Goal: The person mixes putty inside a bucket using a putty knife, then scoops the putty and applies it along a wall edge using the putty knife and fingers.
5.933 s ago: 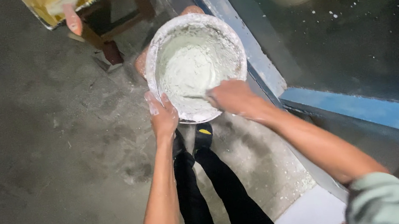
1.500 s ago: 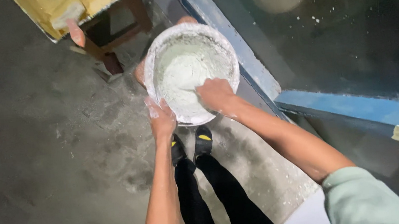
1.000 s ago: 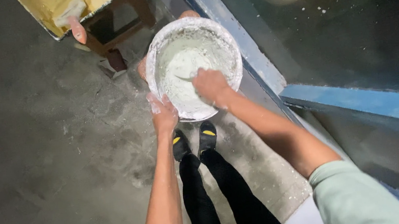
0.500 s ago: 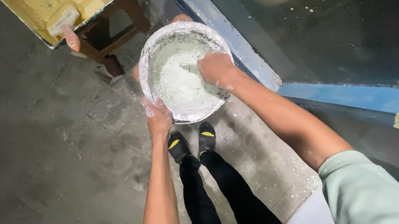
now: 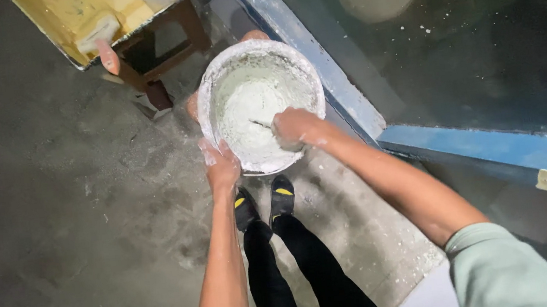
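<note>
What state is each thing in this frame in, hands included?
Bucket: upright on the floor, open, part-filled, rim smeared white.
Pale mix: wet, inside the bucket.
Left hand: fingers closed on the bucket's near rim, dusted white.
Right hand: inside the bucket, closed on a thin stirring tool.
Wooden stool: standing beyond the bucket.
Yellow tray: atop the stool, spattered.

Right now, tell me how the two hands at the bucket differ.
The left hand grips the near rim of the white bucket from outside; the right hand reaches inside, over the pale paste. The left hand holds only the rim; the right hand is closed on a thin tool that pokes into the paste. Both are bare and smeared with white.
</note>
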